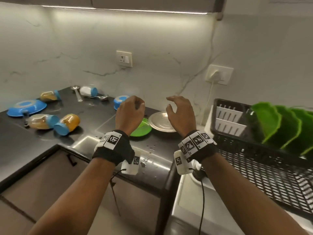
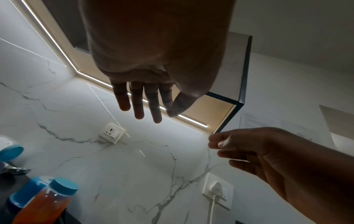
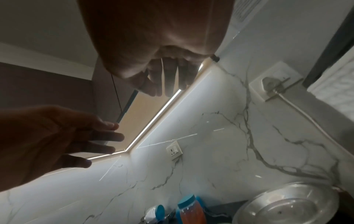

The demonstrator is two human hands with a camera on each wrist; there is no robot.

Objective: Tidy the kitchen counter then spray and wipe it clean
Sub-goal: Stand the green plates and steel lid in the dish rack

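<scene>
Both hands hover empty above the dark counter (image 1: 94,116). My left hand (image 1: 131,111) hangs over a green plate (image 1: 143,129) with its fingers loosely bent; in the left wrist view its fingers (image 2: 140,103) are nearly straight. My right hand (image 1: 179,112) is relaxed above a steel plate (image 1: 160,123), also seen as the steel plate (image 3: 287,207). Lying on the counter to the left are jars with blue lids (image 1: 67,123), (image 1: 42,121), (image 1: 50,95), a white jar (image 1: 89,91), a blue plate (image 1: 27,107), a blue bowl (image 1: 119,100) and spoons (image 1: 77,94).
A black dish rack (image 1: 254,150) holding green plates (image 1: 279,126) stands at the right beside a steel sink edge (image 1: 194,200). Water drops (image 1: 149,150) lie near the counter's front edge. A plug and cord (image 1: 217,77) run down the marble wall.
</scene>
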